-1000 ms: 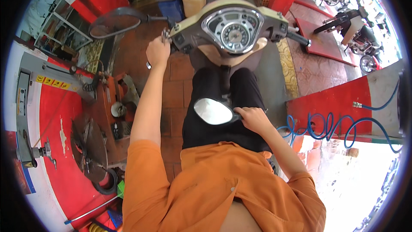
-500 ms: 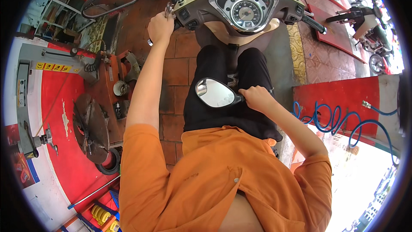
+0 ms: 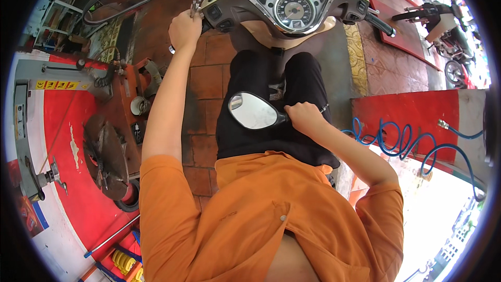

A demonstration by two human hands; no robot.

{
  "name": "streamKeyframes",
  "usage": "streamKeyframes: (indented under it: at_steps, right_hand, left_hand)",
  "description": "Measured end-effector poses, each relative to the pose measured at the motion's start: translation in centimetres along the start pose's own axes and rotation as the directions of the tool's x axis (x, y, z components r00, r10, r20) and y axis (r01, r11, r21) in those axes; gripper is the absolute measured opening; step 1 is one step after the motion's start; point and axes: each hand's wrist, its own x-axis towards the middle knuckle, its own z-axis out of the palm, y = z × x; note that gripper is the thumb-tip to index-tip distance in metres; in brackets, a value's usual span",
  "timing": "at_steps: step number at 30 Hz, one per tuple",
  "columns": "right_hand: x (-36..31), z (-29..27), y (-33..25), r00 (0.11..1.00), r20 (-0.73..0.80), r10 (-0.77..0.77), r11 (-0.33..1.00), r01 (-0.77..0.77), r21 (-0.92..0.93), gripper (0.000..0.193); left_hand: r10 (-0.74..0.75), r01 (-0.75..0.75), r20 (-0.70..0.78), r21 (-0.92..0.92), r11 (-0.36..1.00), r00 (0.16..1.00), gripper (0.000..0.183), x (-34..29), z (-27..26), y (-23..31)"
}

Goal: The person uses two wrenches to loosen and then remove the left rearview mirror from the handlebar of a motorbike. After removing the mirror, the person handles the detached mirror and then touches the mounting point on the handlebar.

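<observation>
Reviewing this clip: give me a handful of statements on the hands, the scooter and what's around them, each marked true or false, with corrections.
1. The left hand is on the left end of the scooter's handlebar. True.
2. There is no mirror on the handlebar's left side. False: a dark-framed fitted mirror is there.
3. The right hand holds a loose mirror, apart from the handlebar. True.
4. The coiled hose at the right is yellow. False: the coiled hose is blue.
5. The gauge cluster lies between the two handlebar ends. True.
</observation>
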Motion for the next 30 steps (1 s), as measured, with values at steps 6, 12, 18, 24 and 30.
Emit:
streamKeyframes:
  at_steps: [6,12,18,24,30]
  right_hand:
    - [0.3,0.1,0.0,0.997,0.065,0.036,0.999,-0.034,-0.024,0.01]
    - [0.6,0.3,-0.4,0.995,0.1,0.027,0.999,-0.023,-0.048,0.009]
    - [0.3,0.0,0.0,0.991,0.124,0.05,0.997,-0.042,-0.07,0.01]
    - [-0.3,-0.1,-0.1,0.999,0.012,-0.041,0.999,0.041,-0.016,0.022]
    - [-3.0,0.5,-0.9,0.936,-0.323,-0.138,0.933,0.233,0.276,0.037]
  left_hand:
    - [-0.004,0.004,-0.013,0.022,1.0,1.0,0.043,-0.1,-0.1,0.3]
    - [-0.004,0.005,-0.023,0.019,1.0,1.0,0.033,0.1,0.2,-0.1]
    - [0.001,-0.001,0.004,0.019,1.0,1.0,0.032,0.0,-0.3,0.4]
    - [-0.018,0.019,-0.018,0.034,0.999,1.0,0.034,0.2,0.0,0.1]
    - [0.02,-0.02,-0.025,0.019,1.0,0.999,0.036,0.0,0.2,-0.2]
